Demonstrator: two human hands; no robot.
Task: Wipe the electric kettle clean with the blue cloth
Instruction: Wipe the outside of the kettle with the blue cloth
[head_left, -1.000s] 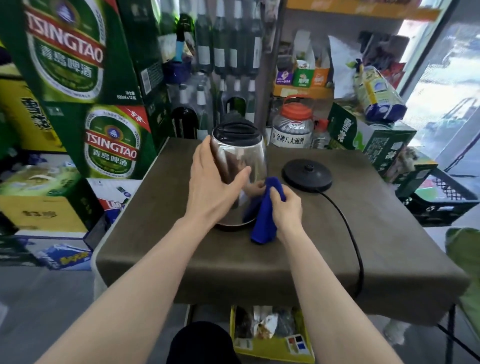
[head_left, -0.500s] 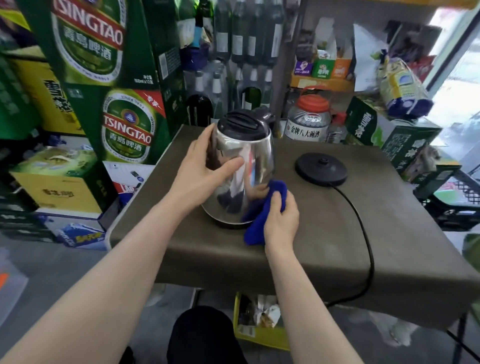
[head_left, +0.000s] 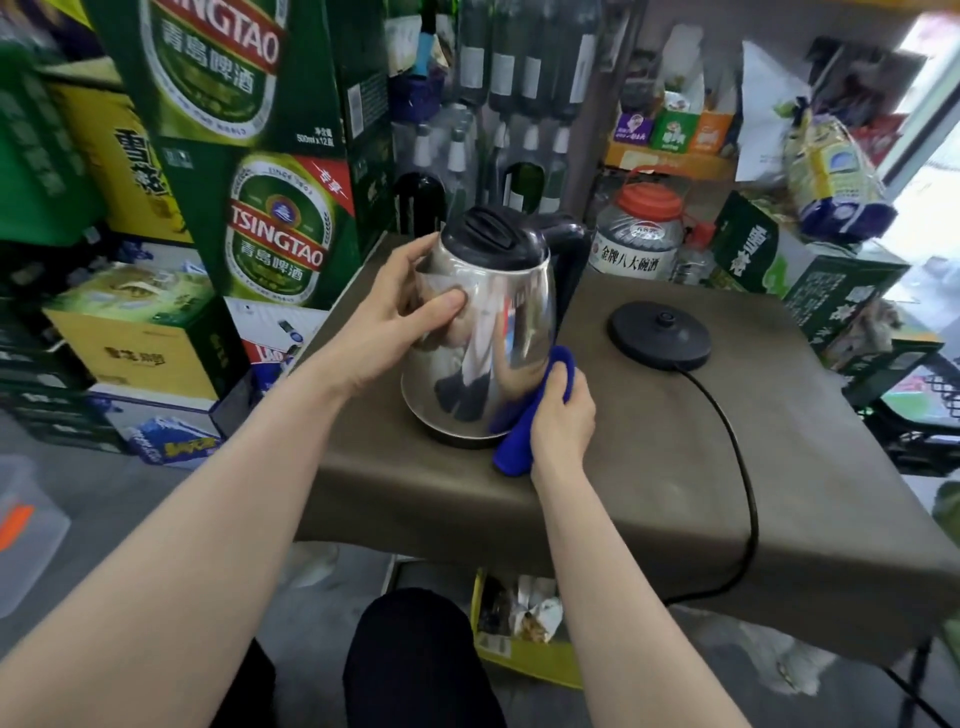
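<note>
A shiny steel electric kettle (head_left: 493, 306) with a black lid and handle stands on the brown-covered table (head_left: 675, 483), off its base. My left hand (head_left: 395, 322) grips its left side, thumb across the front. My right hand (head_left: 561, 415) holds a folded blue cloth (head_left: 524, 431) pressed against the kettle's lower right side. The cloth's tail hangs down to the tabletop.
The kettle's black round base (head_left: 660, 335) lies to the right, its black cord (head_left: 743, 478) running over the table's front edge. Green beer cartons (head_left: 275, 234), bottles and a red-capped jar (head_left: 639, 234) crowd the back and left. A yellow box (head_left: 519, 639) sits under the table.
The view has shifted so the table sits further right and closer. My right hand and the cloth have slid from the kettle's front lower face round to its right side. My left hand keeps its grip.
</note>
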